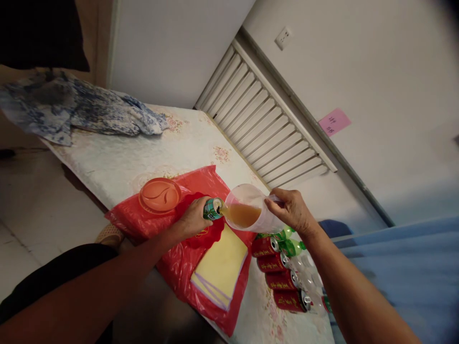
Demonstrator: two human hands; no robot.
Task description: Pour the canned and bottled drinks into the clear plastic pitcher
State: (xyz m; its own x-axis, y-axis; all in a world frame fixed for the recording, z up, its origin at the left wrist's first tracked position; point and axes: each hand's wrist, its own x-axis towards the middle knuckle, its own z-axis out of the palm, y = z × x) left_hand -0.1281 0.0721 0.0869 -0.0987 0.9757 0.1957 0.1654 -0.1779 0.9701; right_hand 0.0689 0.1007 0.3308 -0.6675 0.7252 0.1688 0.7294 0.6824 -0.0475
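Step in hand: a transfer of liquid is judged to be under way. A green can [211, 209] and a clear jug [267, 222] are held mouth to rim above a red plastic bag [175, 272], near the centre of the view. A brown trickle is seen where they meet; the direction of flow cannot be certified from this angle.

Hands: the left hand [195, 217] is closed around the can's body. The jug, directly at 3 o'clock from the can, is gripped at its handle by the right hand [292, 210].

Next move: steady alignment of mouth and rim is judged to be called for, with the tilt adjusted gently. Spillage is considered possible, the can's mouth being narrow.

Condition: the can is printed in green with dark markings; its top is silver, with a dark opening. The jug is translucent and tilted, with brown liquid gathered towards the can. The exact level cannot be read.

Surroundings: a folded yellow cloth [220, 267] is noted at 6 o'clock from the can, on the bag. An orange dish [160, 195] is found between 9 and 10 o'clock. Four red cans [281, 279] are ranged at 5 o'clock from the jug, beside green-labelled bottles [292, 247].
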